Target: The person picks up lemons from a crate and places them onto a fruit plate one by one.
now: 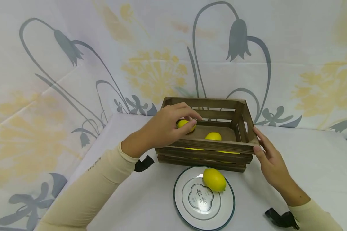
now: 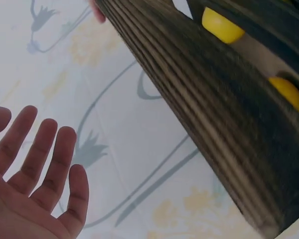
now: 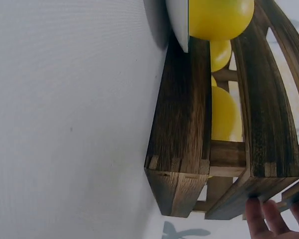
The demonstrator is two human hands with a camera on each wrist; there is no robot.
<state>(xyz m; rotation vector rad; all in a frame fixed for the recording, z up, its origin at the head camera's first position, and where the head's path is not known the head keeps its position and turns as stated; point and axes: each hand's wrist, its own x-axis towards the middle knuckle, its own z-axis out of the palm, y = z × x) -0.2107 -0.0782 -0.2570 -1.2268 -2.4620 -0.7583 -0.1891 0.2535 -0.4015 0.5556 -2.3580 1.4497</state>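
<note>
Left hand (image 1: 164, 126) over crate (image 1: 205, 150), fingers pinching a lemon (image 1: 184, 124) at its left end. Right hand (image 1: 270, 157), fingers straight, steadies crate's right end.

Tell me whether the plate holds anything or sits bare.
Not bare. The plate holds one lemon near its far rim, in front of the crate; the rest of its face shows only a printed emblem.

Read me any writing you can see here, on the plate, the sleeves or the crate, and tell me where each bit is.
"食味": two Chinese characters, one above the other, in the emblem at the middle of the plate.
Small dark print on the left sleeve: too small and tilted to read.
Wooden crate: no writing visible.
Lemon on the plate: no label.
</note>
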